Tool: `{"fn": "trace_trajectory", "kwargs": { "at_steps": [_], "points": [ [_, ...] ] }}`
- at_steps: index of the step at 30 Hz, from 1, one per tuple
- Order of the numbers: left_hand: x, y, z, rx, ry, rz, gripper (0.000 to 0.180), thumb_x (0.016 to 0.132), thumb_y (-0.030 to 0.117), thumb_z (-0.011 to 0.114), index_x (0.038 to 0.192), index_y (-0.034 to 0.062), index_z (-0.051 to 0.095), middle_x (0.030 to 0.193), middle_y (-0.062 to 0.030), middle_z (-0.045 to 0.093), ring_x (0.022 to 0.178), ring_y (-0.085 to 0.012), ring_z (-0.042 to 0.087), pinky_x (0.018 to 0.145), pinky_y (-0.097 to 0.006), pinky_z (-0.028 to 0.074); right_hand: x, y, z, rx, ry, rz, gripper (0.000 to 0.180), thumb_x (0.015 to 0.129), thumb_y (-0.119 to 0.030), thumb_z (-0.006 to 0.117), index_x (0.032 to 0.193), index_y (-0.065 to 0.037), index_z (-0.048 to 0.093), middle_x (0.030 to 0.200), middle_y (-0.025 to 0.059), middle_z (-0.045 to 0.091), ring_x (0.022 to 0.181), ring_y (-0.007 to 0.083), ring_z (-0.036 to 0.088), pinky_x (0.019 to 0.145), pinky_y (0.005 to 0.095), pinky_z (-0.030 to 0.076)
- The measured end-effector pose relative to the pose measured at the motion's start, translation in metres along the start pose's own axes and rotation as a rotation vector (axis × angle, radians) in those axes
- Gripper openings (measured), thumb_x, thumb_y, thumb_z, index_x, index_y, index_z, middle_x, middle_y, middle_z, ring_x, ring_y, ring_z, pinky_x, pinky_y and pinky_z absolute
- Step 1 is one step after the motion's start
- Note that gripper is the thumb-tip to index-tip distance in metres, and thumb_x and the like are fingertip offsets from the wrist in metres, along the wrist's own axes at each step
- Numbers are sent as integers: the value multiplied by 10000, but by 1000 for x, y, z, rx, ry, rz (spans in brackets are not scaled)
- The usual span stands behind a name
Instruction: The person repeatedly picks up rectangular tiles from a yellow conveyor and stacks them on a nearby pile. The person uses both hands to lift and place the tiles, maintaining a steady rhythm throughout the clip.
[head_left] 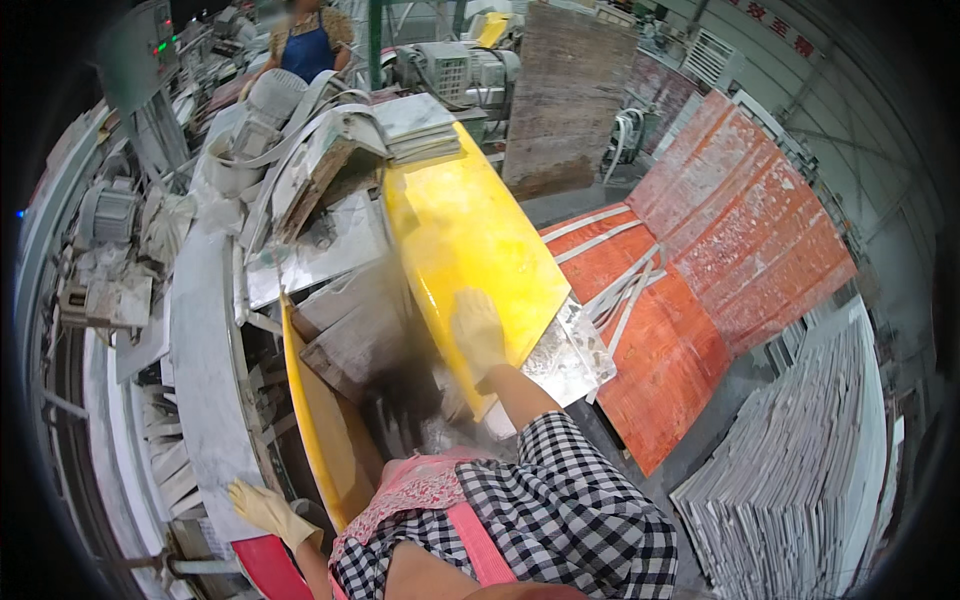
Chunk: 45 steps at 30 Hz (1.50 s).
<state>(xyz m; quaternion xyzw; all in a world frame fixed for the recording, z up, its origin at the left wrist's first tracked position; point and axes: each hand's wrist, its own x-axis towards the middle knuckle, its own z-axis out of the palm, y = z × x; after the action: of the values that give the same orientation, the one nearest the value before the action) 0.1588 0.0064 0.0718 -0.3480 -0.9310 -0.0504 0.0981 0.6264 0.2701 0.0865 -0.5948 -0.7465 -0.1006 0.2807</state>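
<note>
In the middle of the frame the person's right hand (478, 332), in a pale yellowish glove, lies flat with its fingers spread on the yellow guard panel (460, 235) of a stone-cutting machine, near that panel's lower end; the grip is open and pressed against the surface, not closed around anything. The yellow panel runs from the upper centre of the frame down toward the person, and a glossy stone tile (568, 352) pokes out from under its lower right edge, just beside the hand. At the lower left the left hand (262, 508), gloved the same way, rests with fingers loosely spread on the pale stone bench (200, 340) that curves up the left side, touching its edge near a red piece (272, 568) at the bottom edge; it holds nothing. Between the two hands stands a second yellow panel (318, 420), upright on its edge, with grey dusty slabs (350, 335) piled behind it. A stack of grey tiles (418, 125) sits at the top end of the yellow guard. On the right half of the frame lie large red-veined slabs (740, 230), and at the lower right a big stack of pale grey tiles (800, 470). In the upper left another person in a blue apron (305, 50) stands well apart.
</note>
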Motion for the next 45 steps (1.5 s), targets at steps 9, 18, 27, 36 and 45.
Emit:
{"fn": "trace_trajectory", "kwargs": {
  "at_steps": [9, 18, 27, 36, 45],
  "points": [
    [-4, 7, -11, -32, 29, 2, 443, 981, 101, 485, 1396, -40, 549, 1447, -277, 533, 1377, -407, 467, 1183, -469, 319, 4, -5, -16, 124, -100, 54, 436, 967, -208, 533, 1333, 28, 553, 1371, 249, 569, 1309, 413, 500, 1155, 508, 342],
    [-2, 3, -1, -15, 85, 34, 426, 970, 95, 490, 1361, -47, 579, 1437, -258, 549, 1361, -395, 482, 1169, -461, 334, 2, -1, -6, 72, 56, -14, 386, 953, -188, 531, 1272, 25, 576, 1302, 230, 591, 1248, 405, 507, 1112, 490, 364],
    [1, -9, 20, 3, 182, 78, 420, 942, 79, 486, 1327, -48, 594, 1374, -260, 583, 1314, -400, 508, 1130, -460, 367, 3, -5, -11, 58, 107, -24, 379, 943, -183, 541, 1263, 15, 586, 1273, 211, 603, 1207, 384, 527, 1093, 475, 383],
    [1, -12, 21, 14, 154, 78, 433, 944, 92, 497, 1348, -38, 588, 1386, -258, 582, 1320, -415, 512, 1129, -467, 378, 3, -3, -6, 53, 94, -8, 365, 944, -180, 544, 1244, 23, 591, 1285, 214, 601, 1229, 385, 523, 1099, 472, 383],
    [0, -2, 1, 31, 51, 26, 468, 941, 110, 510, 1386, -19, 573, 1422, -257, 565, 1362, -402, 488, 1157, -459, 351, 3, -1, -5, 73, -20, 24, 429, 969, -221, 514, 1321, 17, 576, 1396, 246, 560, 1327, 420, 482, 1164, 502, 334]
  ]
}}
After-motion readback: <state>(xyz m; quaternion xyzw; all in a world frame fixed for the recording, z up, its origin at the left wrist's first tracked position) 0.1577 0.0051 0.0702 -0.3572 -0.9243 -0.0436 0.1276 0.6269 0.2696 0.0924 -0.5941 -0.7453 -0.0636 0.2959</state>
